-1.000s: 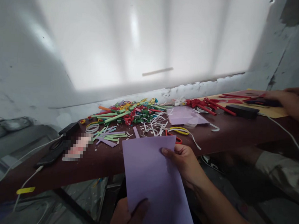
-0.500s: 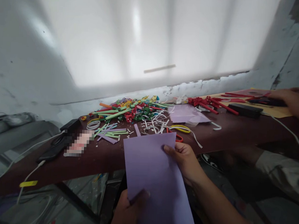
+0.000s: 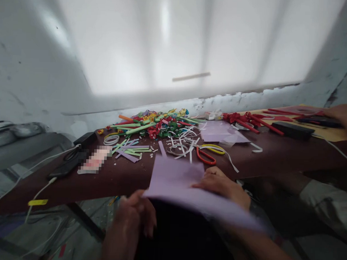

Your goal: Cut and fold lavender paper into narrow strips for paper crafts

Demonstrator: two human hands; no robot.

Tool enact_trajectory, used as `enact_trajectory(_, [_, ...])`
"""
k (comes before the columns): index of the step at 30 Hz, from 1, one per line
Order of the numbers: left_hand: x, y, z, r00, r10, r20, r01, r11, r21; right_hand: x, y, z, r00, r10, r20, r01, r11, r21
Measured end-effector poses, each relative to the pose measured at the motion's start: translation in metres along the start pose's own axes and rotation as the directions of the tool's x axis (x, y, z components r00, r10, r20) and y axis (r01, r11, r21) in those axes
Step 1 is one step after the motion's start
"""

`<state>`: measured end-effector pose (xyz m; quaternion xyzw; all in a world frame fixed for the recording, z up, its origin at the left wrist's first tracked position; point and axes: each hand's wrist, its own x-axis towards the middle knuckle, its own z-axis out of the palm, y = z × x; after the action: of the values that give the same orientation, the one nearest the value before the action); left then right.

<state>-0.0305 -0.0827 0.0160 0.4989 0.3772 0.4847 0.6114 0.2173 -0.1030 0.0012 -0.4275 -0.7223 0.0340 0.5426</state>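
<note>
A purple sheet of paper (image 3: 176, 179) is held in front of me above my lap, its near part lifted, bent and blurred by motion. My left hand (image 3: 140, 208) pinches its left edge near the lower corner. On the other side my right hand (image 3: 221, 184) grips the sheet, fingers closed over its right part. Just beyond the sheet lie scissors with red and yellow handles (image 3: 206, 157), and a rolled purple paper tube (image 3: 162, 149) rests on the table near the sheet's top edge.
On the brown table (image 3: 126, 181) are paper strips (image 3: 133, 151), a heap of coloured paper pieces (image 3: 159, 124), purple sheets (image 3: 221, 132) and red paper tubes (image 3: 266, 123). Black adapters with cables lie left and right. Another person's hand (image 3: 341, 113) is at the far right.
The purple sheet has swung from facing me to a bent, flatter position, its lower part lifted. My left hand has moved up and left to its edge; the right hand still holds it.
</note>
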Motion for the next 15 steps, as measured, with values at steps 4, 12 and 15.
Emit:
enact_trajectory(4, [-0.001,0.021,0.005,0.993,0.12,-0.016,-0.12,0.992,0.029,0.013,-0.019,-0.002,0.913,0.404,0.056,-0.378,0.786,0.489])
enact_trajectory(12, [0.001,0.011,0.034,0.979,-0.179,0.101,0.163,0.976,0.147,0.017,-0.02,0.008,0.778,0.589,0.22,-0.582,0.542,0.607])
enact_trajectory(15, [0.008,-0.001,0.034,0.982,-0.145,0.123,0.118,0.972,0.205,0.016,-0.015,0.012,0.756,0.652,0.06,-0.558,0.594,0.58])
